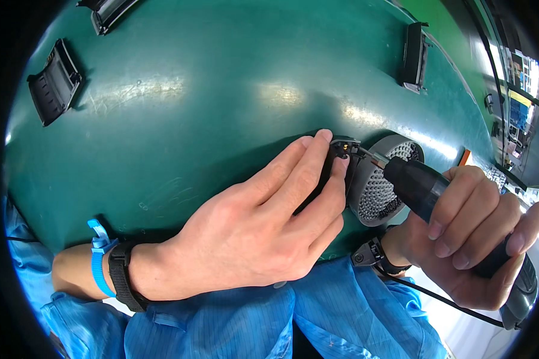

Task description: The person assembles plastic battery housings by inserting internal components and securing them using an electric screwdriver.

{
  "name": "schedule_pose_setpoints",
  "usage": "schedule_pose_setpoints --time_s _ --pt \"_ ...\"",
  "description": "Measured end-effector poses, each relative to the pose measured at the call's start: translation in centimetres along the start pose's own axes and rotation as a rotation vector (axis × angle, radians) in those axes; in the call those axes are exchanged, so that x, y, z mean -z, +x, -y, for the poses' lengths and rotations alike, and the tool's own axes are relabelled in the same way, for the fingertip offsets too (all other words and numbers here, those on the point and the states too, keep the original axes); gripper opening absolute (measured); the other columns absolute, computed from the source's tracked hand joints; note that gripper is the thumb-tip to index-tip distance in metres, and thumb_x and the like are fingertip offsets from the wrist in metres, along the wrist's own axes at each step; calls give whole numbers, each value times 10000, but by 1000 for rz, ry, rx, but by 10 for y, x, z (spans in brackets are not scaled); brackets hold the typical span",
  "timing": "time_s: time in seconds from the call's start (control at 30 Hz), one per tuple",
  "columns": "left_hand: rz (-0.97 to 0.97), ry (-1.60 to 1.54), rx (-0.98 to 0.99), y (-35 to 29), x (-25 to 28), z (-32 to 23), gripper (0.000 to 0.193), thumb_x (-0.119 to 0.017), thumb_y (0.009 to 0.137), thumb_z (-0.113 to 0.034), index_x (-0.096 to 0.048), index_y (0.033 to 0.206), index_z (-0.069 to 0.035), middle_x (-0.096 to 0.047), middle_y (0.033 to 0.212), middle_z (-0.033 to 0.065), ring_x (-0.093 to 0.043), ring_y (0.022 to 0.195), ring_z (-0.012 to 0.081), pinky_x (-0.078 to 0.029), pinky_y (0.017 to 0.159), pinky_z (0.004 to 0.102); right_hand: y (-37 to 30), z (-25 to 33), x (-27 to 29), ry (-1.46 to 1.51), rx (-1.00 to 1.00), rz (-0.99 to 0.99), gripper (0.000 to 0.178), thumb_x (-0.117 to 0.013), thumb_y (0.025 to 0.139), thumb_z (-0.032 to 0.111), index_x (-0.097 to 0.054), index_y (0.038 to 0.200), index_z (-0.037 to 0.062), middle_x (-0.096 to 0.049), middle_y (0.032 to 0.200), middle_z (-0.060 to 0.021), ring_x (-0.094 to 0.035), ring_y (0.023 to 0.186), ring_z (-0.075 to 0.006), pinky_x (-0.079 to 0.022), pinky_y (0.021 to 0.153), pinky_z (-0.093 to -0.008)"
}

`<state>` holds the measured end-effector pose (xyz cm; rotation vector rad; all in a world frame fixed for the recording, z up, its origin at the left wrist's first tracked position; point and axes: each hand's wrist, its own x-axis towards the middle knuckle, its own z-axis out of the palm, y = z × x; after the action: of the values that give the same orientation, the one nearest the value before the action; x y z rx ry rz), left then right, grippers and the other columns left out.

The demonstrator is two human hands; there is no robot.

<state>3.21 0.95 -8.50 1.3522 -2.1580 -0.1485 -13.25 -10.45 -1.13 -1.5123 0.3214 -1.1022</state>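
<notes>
My left hand [254,218] presses a small black plastic housing [345,147] down on the green table, its fingers closed over it. Gold-coloured contacts show at the housing's exposed end; most of the rest is hidden under my fingers. In my right hand [473,233] is a black electric screwdriver [416,185], held tilted with the fingers wrapped round its body. Its thin bit reaches left to the end of the housing, and whether it touches a screw is too small to tell. Just behind the bit stands a round grey tray [365,209] of small metal screws.
Black plastic housings lie apart on the green table [209,72]: one at the left [57,84], another at the top left [109,13], a third at the upper right [414,58]. A black cable [443,296] runs below my right hand. An orange-edged item [465,157] sits at the right.
</notes>
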Motion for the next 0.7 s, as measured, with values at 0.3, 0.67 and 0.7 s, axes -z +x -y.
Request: schedule_pose_setpoints --time_s 0.3,0.67,0.7 --pt "3 -22 14 -1 0 -1 132 -654 700 -153 -674 753 -34 -716 1164 143 -668 1174 384 -609 966 419 2 -2 0 -30 17 61 191 -546 927 243 -471 986 78 -524 596 -22 -495 477 -113 -457 501 -263" --pt "-7 -23 -22 2 -1 3 183 -632 661 -155 -671 764 -9 -712 1149 159 -676 1143 396 -618 946 427 8 -1 3 -34 -90 59 199 -532 922 242 -468 1000 71 -522 576 -16 -484 456 -119 -431 485 -274" --pt "-4 -29 -26 3 -1 3 189 -629 655 -155 -670 764 -5 -711 1147 160 -677 1140 397 -619 946 428 8 -1 4 -44 -86 59 201 -533 919 242 -468 1001 71 -524 575 -14 -488 454 -119 -434 482 -274"
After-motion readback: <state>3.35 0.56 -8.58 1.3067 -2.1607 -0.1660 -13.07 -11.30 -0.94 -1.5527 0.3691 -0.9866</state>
